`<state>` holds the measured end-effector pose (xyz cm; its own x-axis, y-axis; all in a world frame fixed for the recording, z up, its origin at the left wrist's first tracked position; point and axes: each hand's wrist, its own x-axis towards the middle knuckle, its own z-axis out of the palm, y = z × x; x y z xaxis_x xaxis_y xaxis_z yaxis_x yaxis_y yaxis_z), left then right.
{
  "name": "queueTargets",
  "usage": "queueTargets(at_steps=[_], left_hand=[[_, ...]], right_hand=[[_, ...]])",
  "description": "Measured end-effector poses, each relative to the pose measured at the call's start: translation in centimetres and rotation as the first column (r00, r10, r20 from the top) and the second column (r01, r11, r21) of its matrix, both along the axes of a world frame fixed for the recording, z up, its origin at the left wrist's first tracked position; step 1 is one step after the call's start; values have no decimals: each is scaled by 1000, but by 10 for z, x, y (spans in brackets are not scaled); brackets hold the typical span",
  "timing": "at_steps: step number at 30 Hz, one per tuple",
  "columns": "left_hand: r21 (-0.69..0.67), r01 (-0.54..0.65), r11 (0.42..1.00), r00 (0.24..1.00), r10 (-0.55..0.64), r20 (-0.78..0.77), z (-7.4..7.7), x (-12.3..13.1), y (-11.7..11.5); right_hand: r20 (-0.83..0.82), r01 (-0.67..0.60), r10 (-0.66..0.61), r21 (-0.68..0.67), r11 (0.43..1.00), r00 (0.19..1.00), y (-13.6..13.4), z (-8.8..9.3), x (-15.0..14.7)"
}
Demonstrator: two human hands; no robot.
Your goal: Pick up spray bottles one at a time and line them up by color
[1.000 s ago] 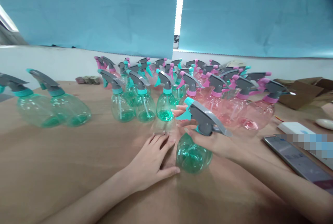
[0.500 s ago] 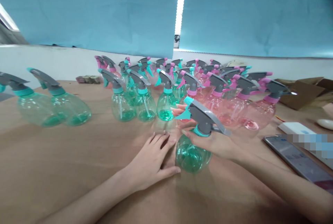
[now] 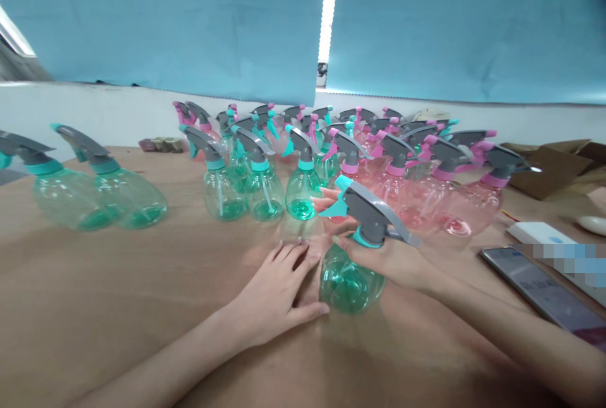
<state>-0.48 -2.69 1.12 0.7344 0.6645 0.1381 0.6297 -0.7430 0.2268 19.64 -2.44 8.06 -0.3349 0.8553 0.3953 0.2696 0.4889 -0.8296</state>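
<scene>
While the left hand (image 3: 269,297) lies palm down on the wooden surface (image 3: 142,294) with its fingers loosely apart and nothing in them, the right hand (image 3: 391,259) has its fingers clamped about the neck of a green spray bottle (image 3: 353,285); this bottle is in front of the person, just right of the left hand, its turquoise-and-grey trigger head (image 3: 372,209) pointing to the upper left; the left thumb reaches close beside its base, and whether that base touches the surface I cannot tell; beyond the hands, three green bottles (image 3: 266,199) stand at the front of a crowded group, with pink bottles (image 3: 468,209) next to them on the right and more trigger heads packed behind; two other green sprayers (image 3: 132,199) stand apart at the left; a phone (image 3: 540,294) and a white box (image 3: 534,234) lie near the right forearm, with brown cardboard (image 3: 544,168) farther back; a blue cloth (image 3: 189,23) hangs behind everything.
</scene>
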Motion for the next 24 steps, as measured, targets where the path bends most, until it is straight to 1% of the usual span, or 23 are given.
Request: queueTargets(at_steps=[9, 14, 18, 24], left_hand=[[-2, -5, 1000, 1000, 5, 8, 1, 0, 0], [-10, -6, 1000, 1000, 6, 24, 0, 0, 0], [-9, -5, 1000, 1000, 5, 9, -1, 0, 0], [7, -4, 1000, 1000, 4, 3, 0, 0, 0]], right_hand=[[19, -1, 1, 12, 1000, 1000, 1, -1, 2], [5, -10, 10, -27, 1000, 1000, 1, -1, 1], [-18, -21, 21, -12, 1000, 1000, 1, -2, 1], [-1, -7, 7, -18, 1000, 1000, 1, -2, 3]])
